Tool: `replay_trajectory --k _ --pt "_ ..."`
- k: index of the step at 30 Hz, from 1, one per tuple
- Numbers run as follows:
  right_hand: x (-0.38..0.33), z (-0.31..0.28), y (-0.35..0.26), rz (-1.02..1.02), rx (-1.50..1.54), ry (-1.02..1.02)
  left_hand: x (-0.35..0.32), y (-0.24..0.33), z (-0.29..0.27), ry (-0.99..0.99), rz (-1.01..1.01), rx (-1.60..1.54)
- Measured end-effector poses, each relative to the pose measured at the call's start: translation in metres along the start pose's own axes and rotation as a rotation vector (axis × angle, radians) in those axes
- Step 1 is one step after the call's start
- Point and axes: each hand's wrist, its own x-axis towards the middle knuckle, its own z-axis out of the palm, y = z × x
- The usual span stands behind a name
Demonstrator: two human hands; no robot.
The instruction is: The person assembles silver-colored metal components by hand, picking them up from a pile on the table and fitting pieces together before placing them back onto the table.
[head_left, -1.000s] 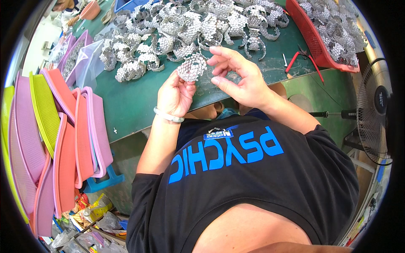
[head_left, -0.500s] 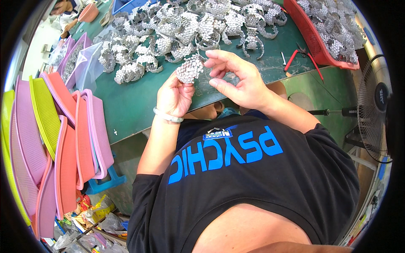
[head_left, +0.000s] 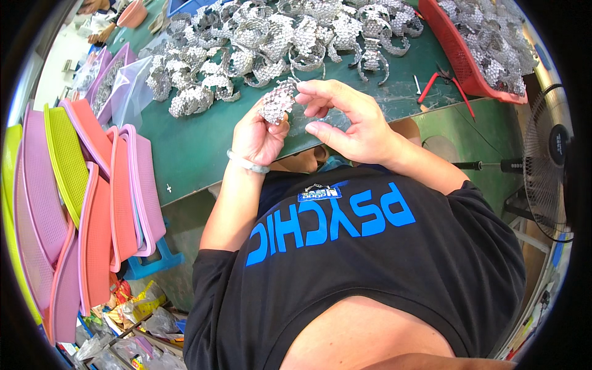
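Observation:
My left hand (head_left: 258,137), with a pale bangle at its wrist, holds a curved silver piece (head_left: 277,105) with a honeycomb-like, scaly surface, resembling a cuff bracelet. Its fingers and thumb are closed round the lower part of the piece. To the right of it, my right hand (head_left: 351,117) is open, thumb and fingers apart. Its fingertips are close to the piece's upper right edge; whether they touch it I cannot tell. Beyond both hands lies a large heap of similar silver cuffs (head_left: 265,43) on the green table (head_left: 191,145).
A red basket (head_left: 459,58) full of silver pieces stands at the far right, with red-handled pliers (head_left: 445,89) beside it. Stacked plastic baskets (head_left: 95,240) crowd the left. A fan (head_left: 549,148) stands at right. Another person's hand (head_left: 102,34) shows at far left.
The piece in my left hand has tilted slightly and shows a narrower face. My right fingers have shifted a little lower beside it. The whole view has moved slightly.

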Motion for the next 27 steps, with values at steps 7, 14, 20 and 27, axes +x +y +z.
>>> replay_trajectory --k 7,14,20,27 --pt "-0.002 -0.003 0.0 0.008 -0.014 -0.045 0.002 -0.001 0.002 -0.007 -0.015 0.002" --pt "-0.003 -0.002 0.002 0.073 0.02 -0.053 0.003 -0.003 -0.004 -0.127 0.052 0.048" --pt "-0.005 0.005 0.004 0.113 0.045 -0.017 -0.013 -0.003 0.005 -0.001 0.141 0.073" --pt "0.002 0.007 0.003 0.053 -0.05 -0.165 -0.049 0.019 -0.005 0.264 0.467 0.567"
